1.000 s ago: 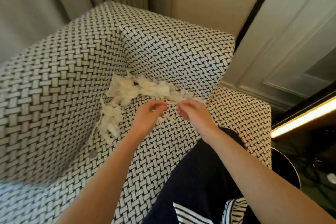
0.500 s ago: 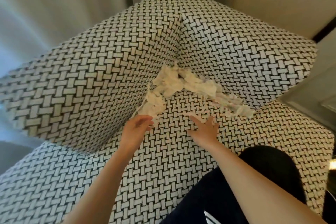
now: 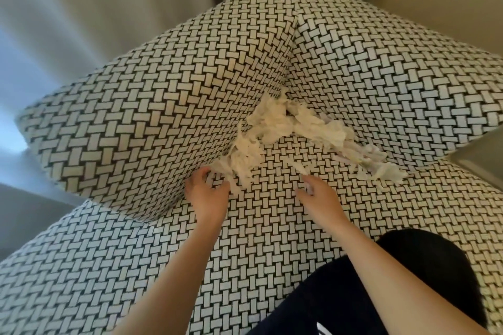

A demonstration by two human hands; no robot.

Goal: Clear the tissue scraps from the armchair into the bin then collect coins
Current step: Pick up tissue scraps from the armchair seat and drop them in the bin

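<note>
White tissue scraps [image 3: 275, 128] lie in a ragged strip along the crease where the seat of the black-and-white woven armchair [image 3: 141, 117] meets its back and side. My left hand [image 3: 208, 193] reaches into the near left end of the strip, its fingers curled around a few scraps there. To the right, my right hand [image 3: 319, 194] rests on the seat cushion with its fingers spread, touching a small loose scrap at the fingertips. No bin or coins are in view.
Grey curtains [image 3: 81, 8] hang behind the armchair, and a pale wall panel stands at the right. My dark-trousered knee [image 3: 424, 266] rests on the seat at the lower right. The near seat cushion [image 3: 245, 253] shows only fabric.
The view has swung left and closer to the chair corner. My hands have parted: the left moved to the strip's left end, and the right opened flat on the seat.
</note>
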